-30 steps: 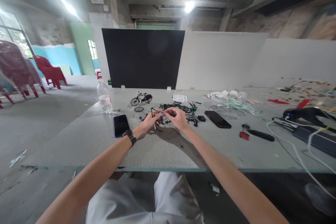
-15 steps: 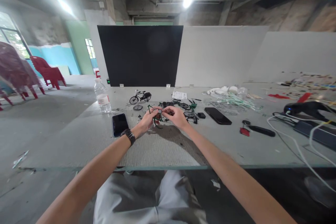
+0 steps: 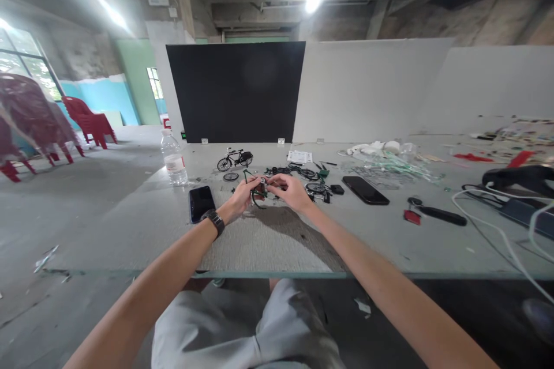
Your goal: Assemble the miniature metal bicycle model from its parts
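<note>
Near the table's middle, my left hand (image 3: 240, 198) is closed round a small green model bicycle frame (image 3: 247, 175), with a dark curved part at its lower end. My right hand (image 3: 292, 191) meets it from the other side, thumb and fingers pinched at a small silvery part on the frame. Whether these fingers hold a separate piece is too small to make out. Just behind the hands stands a black model bicycle (image 3: 235, 159), upright, with a loose wheel (image 3: 231, 177) lying flat in front of it. Several dark and green bicycle parts (image 3: 317, 187) lie right of the hands.
A phone (image 3: 201, 203) and a water bottle (image 3: 173, 158) are on the left. Farther right are another phone (image 3: 366, 190), a black-handled tool (image 3: 442, 215), clear plastic scraps (image 3: 389, 170) and white cables (image 3: 487, 223). A black panel (image 3: 236, 92) stands behind.
The whole view has shifted slightly, so things sit a little farther right. Both hands stay together at the green frame, with only slight finger movement.
</note>
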A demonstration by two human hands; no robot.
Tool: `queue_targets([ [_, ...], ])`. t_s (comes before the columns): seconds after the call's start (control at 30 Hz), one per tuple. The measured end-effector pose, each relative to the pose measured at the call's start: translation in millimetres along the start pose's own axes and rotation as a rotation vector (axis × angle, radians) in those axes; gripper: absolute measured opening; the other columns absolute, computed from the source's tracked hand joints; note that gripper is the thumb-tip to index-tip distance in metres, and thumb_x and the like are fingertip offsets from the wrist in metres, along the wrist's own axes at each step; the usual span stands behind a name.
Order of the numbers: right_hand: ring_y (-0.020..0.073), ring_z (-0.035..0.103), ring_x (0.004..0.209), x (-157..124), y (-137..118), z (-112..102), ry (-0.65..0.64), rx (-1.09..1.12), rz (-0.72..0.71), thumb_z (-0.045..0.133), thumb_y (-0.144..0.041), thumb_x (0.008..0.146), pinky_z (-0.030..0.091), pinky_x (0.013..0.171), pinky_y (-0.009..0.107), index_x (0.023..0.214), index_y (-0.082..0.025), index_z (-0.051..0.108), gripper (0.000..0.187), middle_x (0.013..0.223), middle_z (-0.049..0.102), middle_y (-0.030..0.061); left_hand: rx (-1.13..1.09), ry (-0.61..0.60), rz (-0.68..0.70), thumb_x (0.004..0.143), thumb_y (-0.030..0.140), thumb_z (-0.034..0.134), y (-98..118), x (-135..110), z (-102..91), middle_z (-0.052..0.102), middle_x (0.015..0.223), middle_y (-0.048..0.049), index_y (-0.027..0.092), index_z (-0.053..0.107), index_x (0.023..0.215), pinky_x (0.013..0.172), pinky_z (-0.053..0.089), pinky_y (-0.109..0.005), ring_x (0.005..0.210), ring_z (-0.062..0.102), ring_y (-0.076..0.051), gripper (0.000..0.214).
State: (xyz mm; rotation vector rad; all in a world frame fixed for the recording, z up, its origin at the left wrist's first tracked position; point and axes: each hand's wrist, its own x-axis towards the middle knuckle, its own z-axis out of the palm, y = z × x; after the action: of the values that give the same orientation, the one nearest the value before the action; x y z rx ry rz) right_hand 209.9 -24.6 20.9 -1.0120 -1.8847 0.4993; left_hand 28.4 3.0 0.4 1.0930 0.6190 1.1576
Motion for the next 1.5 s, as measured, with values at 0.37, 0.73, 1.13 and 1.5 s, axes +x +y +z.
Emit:
queue_targets([
  [0.37, 0.0177, 0.060, 0.064, 2.0, 12.7, -13.4, 0.022, -0.408, 0.176, 0.053, -0.040, 0.095, 0.041, 0.058, 0.028, 0.083, -0.019, 0.066, 0.028, 0.076, 0.069, 0.0062, 0.040, 0.174, 0.012, 0.086, 0.030, 0.072, 6.3, 7.3, -12.9, 0.065, 0.068, -0.0033, 0.010, 0.071, 0.085, 0.047, 0.049, -0.021, 0.048, 0.059, -0.010, 0.020],
  [0.73, 0.0205, 0.068, 0.089, 21.2, 20.1, -8.3, -0.154, -0.614, 0.082, 0.059, -0.022, 0.093, 0.048, 0.077, 0.027, 0.106, -0.015, 0.072, 0.019, 0.105, 0.074, 0.0122, 0.027, 0.412, 0.025, 0.092, 0.028, 0.056, 18.7, 15.5, -25.1, 0.062, 0.064, -0.0002, 0.011, 0.069, 0.104, 0.032, 0.015, -0.019, 0.038, 0.059, -0.010, 0.024],
  [1.13, 0.0307, 0.070, 0.104, 76.5, 23.1, 39.6, -0.465, -0.819, -0.005, 0.062, -0.012, 0.086, 0.050, 0.080, 0.030, 0.118, -0.025, 0.075, 0.037, 0.113, 0.075, 0.0128, 0.038, 0.415, 0.034, 0.089, 0.028, 0.058, 10.4, 20.8, -28.6, 0.062, 0.059, -0.0005, 0.010, 0.071, 0.100, 0.036, 0.029, -0.018, 0.039, 0.057, -0.010, 0.024],
  [1.5, 0.0259, 0.070, 0.098, 64.7, 23.1, 12.5, -0.306, -0.639, 0.025, 0.049, -0.026, 0.099, 0.050, 0.080, 0.031, 0.115, -0.018, 0.072, 0.029, 0.115, 0.074, 0.0142, 0.043, 0.418, -0.008, 0.092, 0.026, 0.058, 16.7, 16.1, -26.0, 0.062, 0.061, -0.0005, 0.012, 0.070, 0.100, 0.032, 0.019, -0.017, 0.040, 0.060, -0.011, 0.020],
])
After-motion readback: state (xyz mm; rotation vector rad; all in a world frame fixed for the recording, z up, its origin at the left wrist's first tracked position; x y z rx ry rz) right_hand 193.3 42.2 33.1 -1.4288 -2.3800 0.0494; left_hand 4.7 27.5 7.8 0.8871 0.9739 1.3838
